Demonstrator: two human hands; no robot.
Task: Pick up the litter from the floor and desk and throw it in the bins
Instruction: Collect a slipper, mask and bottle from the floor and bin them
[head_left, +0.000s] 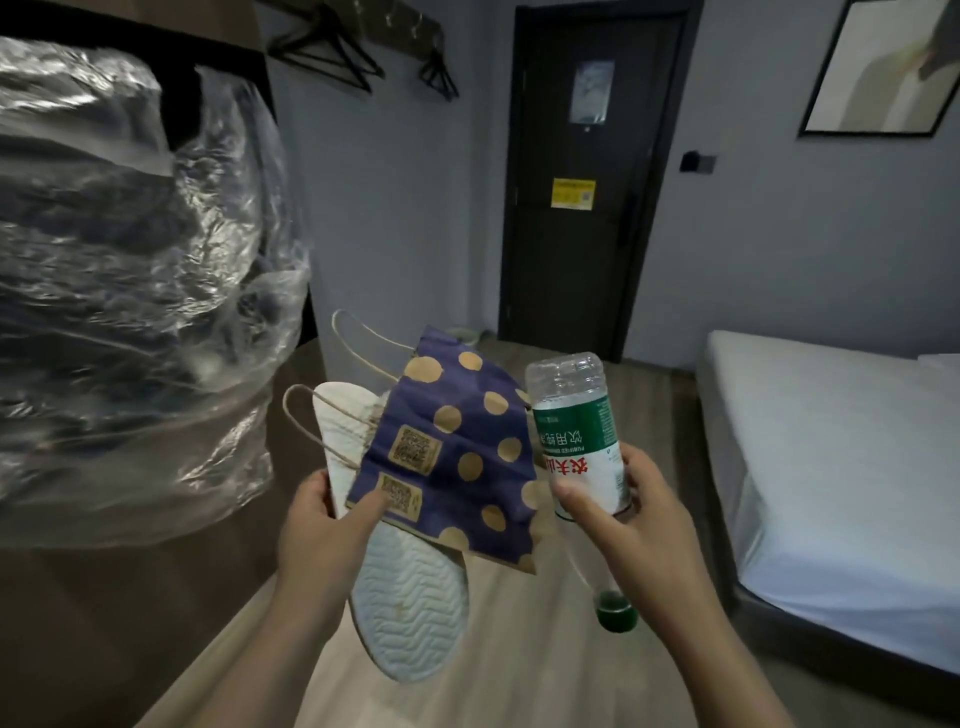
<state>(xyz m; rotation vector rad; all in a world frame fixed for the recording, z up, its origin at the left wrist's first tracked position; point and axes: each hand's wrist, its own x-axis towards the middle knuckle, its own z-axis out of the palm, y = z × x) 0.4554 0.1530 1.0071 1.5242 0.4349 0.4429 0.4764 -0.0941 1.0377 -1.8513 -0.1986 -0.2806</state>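
Bag (457, 457), slipper (410, 613) pinched L grip (322, 530); bottle (576, 415) R grip (618, 514).

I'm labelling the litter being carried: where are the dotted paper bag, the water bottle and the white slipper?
dotted paper bag (462, 441), head view, front face.
water bottle (574, 426), head view, green label.
white slipper (410, 608), head view, patterned sole.

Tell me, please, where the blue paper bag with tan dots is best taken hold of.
Probably by its twine handles, coming from the upper left: they loop clear of the blue paper bag, while the left hand pinches its lower corner against a white slipper.
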